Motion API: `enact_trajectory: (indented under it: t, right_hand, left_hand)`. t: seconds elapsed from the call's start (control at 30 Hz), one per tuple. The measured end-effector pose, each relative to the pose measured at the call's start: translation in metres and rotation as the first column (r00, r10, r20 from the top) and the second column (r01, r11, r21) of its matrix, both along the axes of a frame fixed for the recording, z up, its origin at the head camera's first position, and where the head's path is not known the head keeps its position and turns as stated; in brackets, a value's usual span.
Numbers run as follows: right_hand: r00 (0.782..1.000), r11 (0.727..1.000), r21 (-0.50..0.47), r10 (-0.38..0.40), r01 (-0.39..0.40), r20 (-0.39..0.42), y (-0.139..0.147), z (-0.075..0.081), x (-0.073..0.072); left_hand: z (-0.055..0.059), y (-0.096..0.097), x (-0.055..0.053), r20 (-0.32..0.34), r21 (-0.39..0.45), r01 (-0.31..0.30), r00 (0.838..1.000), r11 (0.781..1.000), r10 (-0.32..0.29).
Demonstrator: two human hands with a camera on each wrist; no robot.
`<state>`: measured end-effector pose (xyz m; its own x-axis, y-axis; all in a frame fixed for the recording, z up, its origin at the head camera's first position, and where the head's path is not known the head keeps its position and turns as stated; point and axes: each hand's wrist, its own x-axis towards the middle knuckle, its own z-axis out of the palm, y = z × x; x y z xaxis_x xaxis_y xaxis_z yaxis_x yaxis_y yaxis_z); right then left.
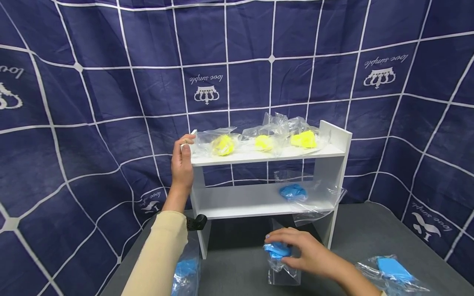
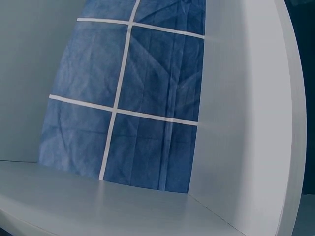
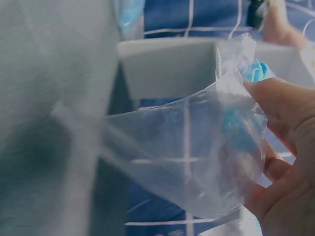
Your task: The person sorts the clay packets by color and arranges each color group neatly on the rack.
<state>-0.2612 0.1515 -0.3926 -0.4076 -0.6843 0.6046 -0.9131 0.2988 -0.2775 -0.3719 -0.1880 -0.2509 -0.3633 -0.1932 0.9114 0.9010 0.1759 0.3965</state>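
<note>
One bagged blue item (image 1: 276, 250) is pinched in my right hand (image 1: 305, 251) before the white shelf (image 1: 240, 199); my left hand (image 1: 182, 164) touches the shelf's upper left end, its grip unclear to me.

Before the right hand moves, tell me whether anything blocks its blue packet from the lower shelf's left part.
Nothing visible stands between the blue packet in the right hand and the left part of the lower shelf. Another bagged blue item lies toward its right end.
</note>
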Motion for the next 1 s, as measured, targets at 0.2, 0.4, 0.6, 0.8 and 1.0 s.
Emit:
enact_trajectory:
  t: [0.2,0.4,0.6,0.8,1.0]
  right_hand:
    - [0.997,1.000,-0.020,0.011,-0.013,-0.078,-0.010,0.038,0.013]
    - [0.991,0.997,-0.074,-0.006,-0.004,-0.134,-0.014,0.067,0.020]
    - [0.987,0.983,-0.162,0.059,-0.084,-0.152,-0.017,0.092,0.024]
    - [0.980,0.955,-0.266,0.088,-0.134,-0.177,-0.020,0.106,0.018]
    - [0.995,0.950,-0.311,0.005,-0.036,-0.101,-0.018,0.105,-0.003]
  left_hand:
    - [0.000,0.000,0.000,0.016,-0.001,0.007,1.000,1.000,-0.007]
    - [0.006,0.001,0.005,0.081,0.012,-0.017,0.997,1.000,0.016]
    - [0.022,0.012,0.029,0.123,0.036,-0.053,0.991,0.998,0.048]
    - [0.026,0.012,0.028,0.087,0.050,-0.071,0.994,0.996,0.066]
    - [0.019,0.003,0.009,0.101,0.059,-0.062,0.993,0.996,0.056]
